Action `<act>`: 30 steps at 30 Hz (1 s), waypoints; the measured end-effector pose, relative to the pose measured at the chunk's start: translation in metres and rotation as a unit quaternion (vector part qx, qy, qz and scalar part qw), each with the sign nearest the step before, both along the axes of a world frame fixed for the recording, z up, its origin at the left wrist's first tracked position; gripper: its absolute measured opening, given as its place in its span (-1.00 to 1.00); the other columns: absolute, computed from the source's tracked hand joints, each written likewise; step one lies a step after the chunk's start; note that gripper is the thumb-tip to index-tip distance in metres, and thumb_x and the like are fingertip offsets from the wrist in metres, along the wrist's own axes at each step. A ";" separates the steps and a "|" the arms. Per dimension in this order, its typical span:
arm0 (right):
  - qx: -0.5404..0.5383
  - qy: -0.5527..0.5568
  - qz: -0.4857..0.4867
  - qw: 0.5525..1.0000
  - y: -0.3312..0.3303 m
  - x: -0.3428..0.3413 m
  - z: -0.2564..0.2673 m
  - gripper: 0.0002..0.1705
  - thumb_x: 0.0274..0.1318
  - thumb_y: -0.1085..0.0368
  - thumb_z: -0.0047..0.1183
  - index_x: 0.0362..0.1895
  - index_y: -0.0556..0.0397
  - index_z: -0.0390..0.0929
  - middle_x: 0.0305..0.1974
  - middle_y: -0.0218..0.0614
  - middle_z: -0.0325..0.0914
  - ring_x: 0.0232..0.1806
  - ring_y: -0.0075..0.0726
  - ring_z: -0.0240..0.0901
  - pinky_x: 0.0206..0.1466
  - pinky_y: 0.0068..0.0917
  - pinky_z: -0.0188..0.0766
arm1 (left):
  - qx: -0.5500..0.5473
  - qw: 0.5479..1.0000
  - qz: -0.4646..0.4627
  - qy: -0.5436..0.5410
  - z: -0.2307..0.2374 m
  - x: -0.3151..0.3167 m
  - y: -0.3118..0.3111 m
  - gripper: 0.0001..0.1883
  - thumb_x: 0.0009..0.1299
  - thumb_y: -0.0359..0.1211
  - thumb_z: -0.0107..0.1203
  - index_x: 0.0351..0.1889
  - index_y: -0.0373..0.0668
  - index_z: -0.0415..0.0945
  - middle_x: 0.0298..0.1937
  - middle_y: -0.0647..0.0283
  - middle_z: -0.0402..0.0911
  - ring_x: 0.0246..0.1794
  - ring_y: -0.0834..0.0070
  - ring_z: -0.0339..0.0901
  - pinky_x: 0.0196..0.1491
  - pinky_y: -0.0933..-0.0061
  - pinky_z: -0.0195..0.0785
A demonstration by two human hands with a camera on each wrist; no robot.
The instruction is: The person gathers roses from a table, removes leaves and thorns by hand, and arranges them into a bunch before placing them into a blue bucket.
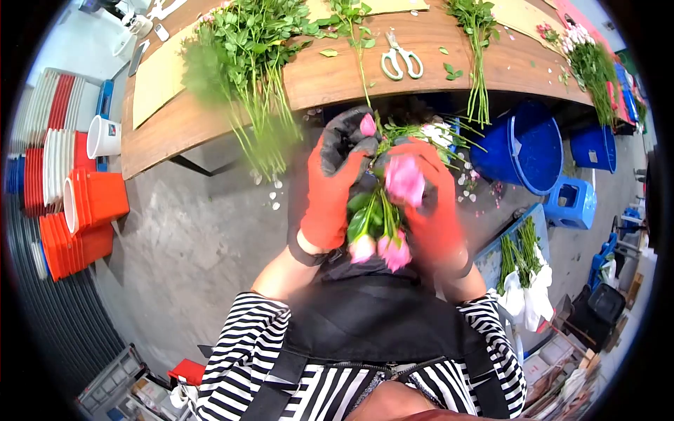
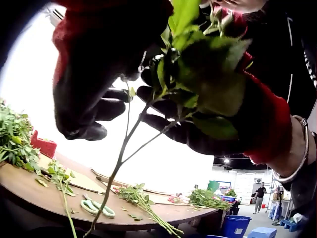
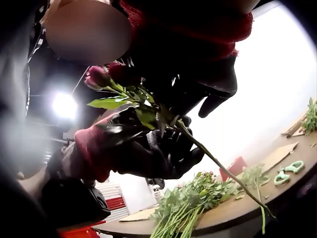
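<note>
Both hands wear red gloves with black palms, close together before the apron. The left hand [image 1: 331,172] has its thumb and fingers curled at a stem, beside a small pink bud [image 1: 368,125]. Close by, the blurred right hand [image 1: 432,200] grips leafy rose stems, a pink rose [image 1: 405,180] in front of it. Two more pink roses [image 1: 361,249] [image 1: 394,250] hang head down between the wrists. In the left wrist view a bare stem [image 2: 119,161] runs down from the leaves at the right hand [image 2: 223,116]. The right wrist view shows a rosebud [image 3: 96,78] towards the body.
The wooden table [image 1: 319,77] carries a leafy bundle [image 1: 246,63], green-handled scissors [image 1: 401,64], a smaller bundle [image 1: 477,42] and cut leaves. Blue buckets [image 1: 523,147] stand under its right side. Orange crates [image 1: 95,200] are at the left; wrapped stems [image 1: 523,274] lie at the right.
</note>
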State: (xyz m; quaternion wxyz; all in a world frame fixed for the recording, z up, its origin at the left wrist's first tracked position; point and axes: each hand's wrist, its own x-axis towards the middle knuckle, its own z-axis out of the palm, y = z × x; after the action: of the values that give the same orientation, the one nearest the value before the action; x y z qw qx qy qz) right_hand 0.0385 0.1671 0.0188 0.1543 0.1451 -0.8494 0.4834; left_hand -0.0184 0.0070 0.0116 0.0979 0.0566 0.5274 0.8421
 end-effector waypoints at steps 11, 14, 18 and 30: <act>-0.304 -0.233 -0.042 0.923 -0.006 -0.003 -0.010 -0.37 -0.07 0.57 0.21 0.18 0.15 0.38 0.08 -0.20 0.48 0.16 -0.31 0.41 0.23 -0.37 0.33 | -0.074 0.994 -0.046 0.063 0.006 -0.005 -0.002 -0.67 0.14 -0.58 0.13 -0.08 -0.39 0.56 0.06 0.15 0.51 0.00 0.49 0.45 0.09 0.47 0.30; -0.320 -0.198 -0.027 0.926 -0.002 -0.011 0.003 -0.46 -0.09 0.61 0.10 0.09 0.15 0.45 0.02 -0.24 0.52 0.10 -0.33 0.44 0.21 -0.39 0.34 | -0.068 0.997 0.006 0.043 0.003 -0.003 -0.004 -0.73 0.13 -0.57 0.13 -0.16 -0.43 0.54 -0.07 0.18 0.52 -0.12 0.51 0.45 0.03 0.50 0.32; -0.192 -0.031 -0.092 0.977 0.003 -0.017 0.028 -0.50 -0.15 0.49 0.18 0.01 0.18 0.51 0.02 -0.21 0.49 0.09 -0.28 0.42 0.20 -0.38 0.31 | -0.097 0.993 0.018 0.057 0.009 0.000 0.000 -0.75 0.14 -0.55 0.15 -0.19 -0.41 0.54 -0.13 0.18 0.54 -0.13 0.49 0.46 0.01 0.50 0.31; -0.503 -0.152 -0.056 0.849 -0.010 -0.022 0.019 -0.64 -0.01 0.45 -0.01 -0.07 0.28 0.52 -0.22 -0.35 0.54 -0.15 -0.49 0.44 -0.01 -0.56 0.33 | 0.000 0.993 -0.116 -0.024 0.012 0.004 0.001 -0.78 0.32 -0.45 0.09 -0.10 -0.33 0.52 -0.20 0.34 0.58 -0.16 0.65 0.46 -0.02 0.58 0.29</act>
State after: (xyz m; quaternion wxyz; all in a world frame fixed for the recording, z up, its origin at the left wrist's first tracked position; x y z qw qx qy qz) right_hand 0.0163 0.1572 0.0375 0.1017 -0.0755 -0.5098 0.8509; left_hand -0.0149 0.0075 0.0233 0.2075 0.0967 0.5144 0.8264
